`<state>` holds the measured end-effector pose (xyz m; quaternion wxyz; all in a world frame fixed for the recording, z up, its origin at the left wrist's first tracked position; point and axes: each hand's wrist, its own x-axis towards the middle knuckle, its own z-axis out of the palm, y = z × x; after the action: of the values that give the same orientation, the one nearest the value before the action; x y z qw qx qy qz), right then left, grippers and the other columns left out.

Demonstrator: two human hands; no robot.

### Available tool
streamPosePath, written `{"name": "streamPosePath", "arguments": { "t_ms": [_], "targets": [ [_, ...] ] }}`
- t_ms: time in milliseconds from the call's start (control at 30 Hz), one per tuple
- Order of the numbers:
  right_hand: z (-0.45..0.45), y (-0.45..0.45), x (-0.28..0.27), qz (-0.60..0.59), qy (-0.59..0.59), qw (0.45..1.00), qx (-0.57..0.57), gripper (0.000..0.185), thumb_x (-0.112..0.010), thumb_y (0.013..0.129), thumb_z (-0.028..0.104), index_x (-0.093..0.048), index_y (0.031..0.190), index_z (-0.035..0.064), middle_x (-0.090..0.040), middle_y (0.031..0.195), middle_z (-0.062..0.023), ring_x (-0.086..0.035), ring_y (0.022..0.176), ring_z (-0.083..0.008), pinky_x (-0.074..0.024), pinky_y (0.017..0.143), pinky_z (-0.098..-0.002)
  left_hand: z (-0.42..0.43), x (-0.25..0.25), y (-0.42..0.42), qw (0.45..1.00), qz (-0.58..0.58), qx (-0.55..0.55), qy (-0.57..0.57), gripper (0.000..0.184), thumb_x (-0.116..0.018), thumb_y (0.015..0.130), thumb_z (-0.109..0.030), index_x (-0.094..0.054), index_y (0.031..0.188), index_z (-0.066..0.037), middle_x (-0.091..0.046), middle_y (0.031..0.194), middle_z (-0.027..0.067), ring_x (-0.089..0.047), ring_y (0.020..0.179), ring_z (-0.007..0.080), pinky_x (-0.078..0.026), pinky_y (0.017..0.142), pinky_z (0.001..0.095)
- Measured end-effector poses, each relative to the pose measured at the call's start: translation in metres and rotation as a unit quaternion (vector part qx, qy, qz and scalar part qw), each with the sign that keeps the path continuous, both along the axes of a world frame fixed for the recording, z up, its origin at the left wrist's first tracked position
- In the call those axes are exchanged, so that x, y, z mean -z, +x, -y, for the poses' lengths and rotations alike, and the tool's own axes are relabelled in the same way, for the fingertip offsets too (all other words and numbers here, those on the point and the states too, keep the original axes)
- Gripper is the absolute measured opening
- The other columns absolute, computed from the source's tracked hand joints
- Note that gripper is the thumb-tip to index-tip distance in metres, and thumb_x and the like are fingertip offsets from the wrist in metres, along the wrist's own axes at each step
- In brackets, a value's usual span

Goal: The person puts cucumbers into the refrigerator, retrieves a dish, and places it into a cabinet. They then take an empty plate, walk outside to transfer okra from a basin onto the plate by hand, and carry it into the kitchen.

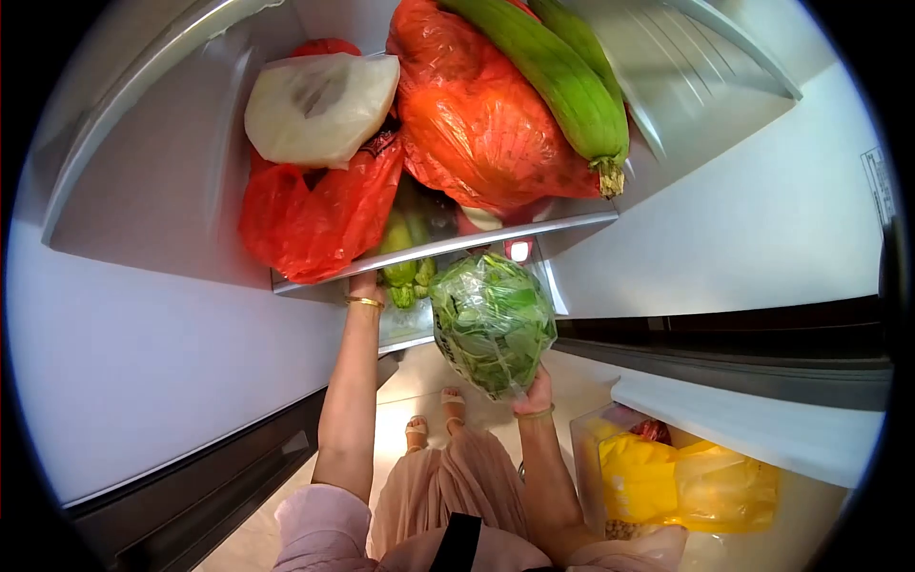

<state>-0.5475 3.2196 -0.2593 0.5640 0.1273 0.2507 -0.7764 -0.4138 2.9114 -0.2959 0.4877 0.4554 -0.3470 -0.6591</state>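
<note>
The clear bag of leafy greens (491, 329) is held in the air just below and in front of the shelf edge (477, 238), its lower end gripped by the right hand (536, 389). The fingers there are closed on the gathered plastic and are partly hidden by the bag; the bulk of the greens lies beyond them, towards the shelf. For sound handling, the load is best borne from beneath, so that the film is not strained and the leaves are not crushed; clearance from the metal edge is advisable. The left hand (363, 285) is placed at the underside of the shelf edge, beside the green squashes (401, 272); whether its fingers are apart or together cannot be told. Above, a large red bag (477, 133), long green gourds (562, 86) and a whitish wrapped piece (319, 110) are seen.
</note>
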Motion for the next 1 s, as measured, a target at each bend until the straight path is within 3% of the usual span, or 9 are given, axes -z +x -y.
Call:
{"name": "streamPosePath", "arguments": {
  "t_ms": [33, 100, 200, 333, 467, 667, 867, 933, 1000],
  "targets": [
    [0.0, 0.0, 0.001, 0.0, -0.004, 1.0, 0.0, 0.035, -0.038, 0.085, 0.023, -0.049, 0.111, 0.0017, -0.053, 0.11, -0.0111, -0.05, 0.101, -0.0252, -0.0395, 0.087, -0.0387, -0.002, -0.006, 0.004, 0.989, -0.123, -0.037, 0.068, 0.035, -0.052, 0.08, -0.033, -0.052, 0.106, -0.011, -0.054, 0.105, 0.0071, -0.049, 0.094, 0.0221, -0.041, 0.081, 0.036],
    [-0.001, 0.0, 0.006, 0.002, -0.005, 1.0, 0.002, 0.035, -0.038, 0.086, 0.023, -0.049, 0.111, 0.0018, -0.053, 0.11, -0.0108, -0.05, 0.101, -0.0245, -0.0399, 0.087, -0.0378, 0.003, -0.012, 0.004, 0.995, -0.084, -0.008, 0.052, 0.033, -0.053, 0.079, -0.033, -0.054, 0.102, -0.01, -0.055, 0.101, 0.0093, -0.05, 0.092, 0.0242, -0.041, 0.079, 0.036],
    [0.007, 0.005, 0.011, -0.061, 0.001, 0.998, -0.026, 0.035, -0.037, 0.087, 0.025, -0.048, 0.112, 0.0036, -0.053, 0.11, -0.0097, -0.05, 0.1, -0.0246, -0.0399, 0.087, -0.0384, 0.003, -0.003, -0.007, 0.983, 0.154, 0.032, -0.098, 0.032, -0.054, 0.077, -0.033, -0.057, 0.097, -0.008, -0.057, 0.095, 0.0126, -0.053, 0.087, 0.0273, -0.042, 0.077, 0.0361],
    [0.035, 0.021, -0.02, -0.045, 0.052, 0.998, -0.015, 0.035, -0.036, 0.088, 0.027, -0.046, 0.114, 0.0055, -0.052, 0.112, -0.0087, -0.05, 0.1, -0.024, -0.0397, 0.087, -0.0379, -0.028, -0.011, -0.021, 0.844, 0.423, -0.021, -0.33, 0.031, -0.057, 0.075, -0.033, -0.061, 0.089, -0.006, -0.059, 0.086, 0.0171, -0.056, 0.082, 0.0315, -0.043, 0.075, 0.0363],
    [0.035, 0.019, -0.008, -0.015, 0.036, 0.999, -0.012, 0.039, -0.04, 0.087, 0.026, -0.037, 0.121, 0.0079, -0.046, 0.118, -0.0096, -0.047, 0.106, -0.0248, -0.0393, 0.088, -0.0391, -0.048, -0.041, -0.018, 0.87, 0.434, 0.093, -0.214, 0.046, -0.062, 0.068, -0.042, -0.058, 0.096, -0.006, -0.059, 0.093, 0.0156, -0.054, 0.087, 0.0317, -0.041, 0.078, 0.038],
    [0.033, 0.018, 0.011, -0.031, 0.071, 0.997, -0.02, 0.036, -0.037, 0.087, 0.023, -0.038, 0.12, 0.0075, -0.047, 0.116, -0.0095, -0.048, 0.104, -0.0243, -0.0399, 0.087, -0.0394, -0.023, -0.032, -0.029, 0.762, 0.506, 0.262, -0.308, 0.054, -0.051, 0.076, -0.049, -0.057, 0.094, 0.001, -0.059, 0.092, 0.0165, -0.055, 0.085, 0.0266, -0.041, 0.075, 0.0347],
    [0.033, 0.018, -0.001, -0.003, 0.076, 0.997, -0.027, 0.035, -0.037, 0.088, 0.028, -0.048, 0.112, 0.0054, -0.053, 0.109, -0.0073, -0.051, 0.098, -0.0234, -0.041, 0.085, -0.0369, -0.013, -0.029, -0.016, 0.787, 0.54, 0.225, -0.196, 0.052, -0.057, 0.072, -0.042, -0.051, 0.105, -0.002, -0.053, 0.105, 0.0193, -0.049, 0.096, 0.0341, -0.038, 0.083, 0.0407],
    [0.032, 0.016, -0.006, 0.0, 0.094, 0.995, -0.029, 0.034, -0.036, 0.088, 0.026, -0.046, 0.114, 0.006, -0.052, 0.111, -0.0081, -0.05, 0.1, -0.0242, -0.0416, 0.085, -0.0377, -0.017, -0.033, 0.001, 0.795, 0.528, 0.032, -0.297, 0.055, -0.05, 0.075, -0.048, -0.05, 0.108, -0.004, -0.049, 0.113, 0.0179, -0.045, 0.104, 0.032, -0.035, 0.089, 0.039],
    [0.031, 0.017, -0.005, 0.004, 0.108, 0.994, -0.035, 0.034, -0.034, 0.087, 0.023, -0.044, 0.116, 0.0065, -0.05, 0.113, -0.0089, -0.05, 0.101, -0.025, -0.0421, 0.085, -0.0385, 0.005, -0.002, 0.019, 0.904, 0.311, 0.024, -0.292, 0.058, -0.047, 0.076, -0.05, -0.047, 0.112, -0.005, -0.046, 0.118, 0.0162, -0.041, 0.11, 0.0305, -0.033, 0.093, 0.0374]
  ]
}}
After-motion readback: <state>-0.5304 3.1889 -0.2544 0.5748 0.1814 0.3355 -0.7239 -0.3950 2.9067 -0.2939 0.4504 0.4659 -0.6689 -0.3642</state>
